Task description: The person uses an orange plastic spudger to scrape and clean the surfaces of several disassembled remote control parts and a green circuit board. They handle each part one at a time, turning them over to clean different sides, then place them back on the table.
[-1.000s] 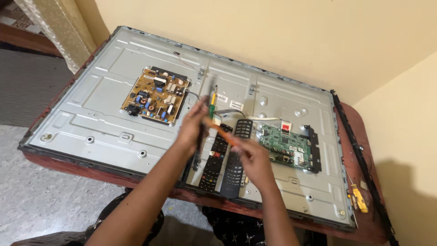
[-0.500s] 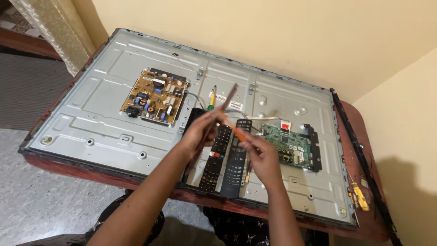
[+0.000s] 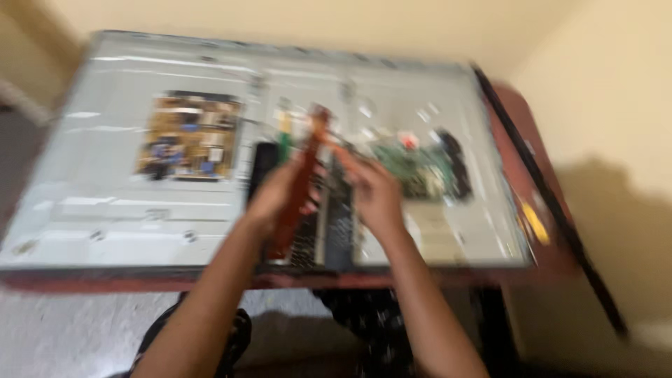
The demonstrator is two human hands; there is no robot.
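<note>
- My left hand point(image 3: 276, 199) is closed around a long, flat reddish-brown strip point(image 3: 297, 189) that stands tilted over the middle of the panel.
- My right hand point(image 3: 378, 196) is curled just beside the strip's upper part; blur hides whether it grips anything.
- Beneath both hands lie dark remote controls point(image 3: 329, 224), side by side and ridged with buttons.
- They rest on the pale grey metal back of a flat television point(image 3: 105, 203).
- A tan circuit board point(image 3: 189, 136) sits left, a green circuit board point(image 3: 413, 161) right.
- A small red label point(image 3: 408, 141) tops the green one.
- A yellow-handled tool point(image 3: 535, 222) lies on the reddish table point(image 3: 518, 140).
- Everything is smeared by motion.
</note>
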